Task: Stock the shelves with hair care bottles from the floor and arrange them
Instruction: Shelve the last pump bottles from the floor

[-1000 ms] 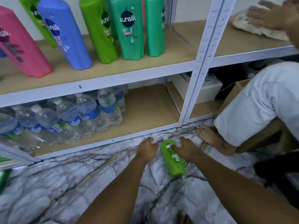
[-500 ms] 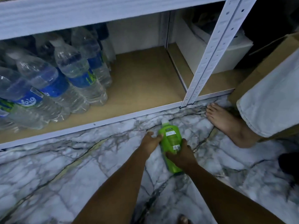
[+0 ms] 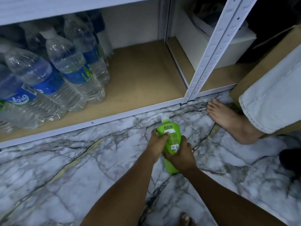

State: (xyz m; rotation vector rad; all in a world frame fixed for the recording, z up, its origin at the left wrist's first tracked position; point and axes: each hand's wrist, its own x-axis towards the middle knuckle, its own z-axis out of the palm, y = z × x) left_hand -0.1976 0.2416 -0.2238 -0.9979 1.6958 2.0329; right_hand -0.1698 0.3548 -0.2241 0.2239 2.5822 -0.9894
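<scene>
Both hands grip a lime-green plastic shampoo bottle over marble-patterned floor: left hand, right hand; its pale cap points toward the shelf.

The lime-green hair care bottle, back label up, lies tilted over the marble floor, cap toward the shelf.

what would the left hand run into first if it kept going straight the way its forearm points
Probably the white front rail of the bottom shelf, beyond the green bottle that the left hand grips; depth is unclear.
</scene>
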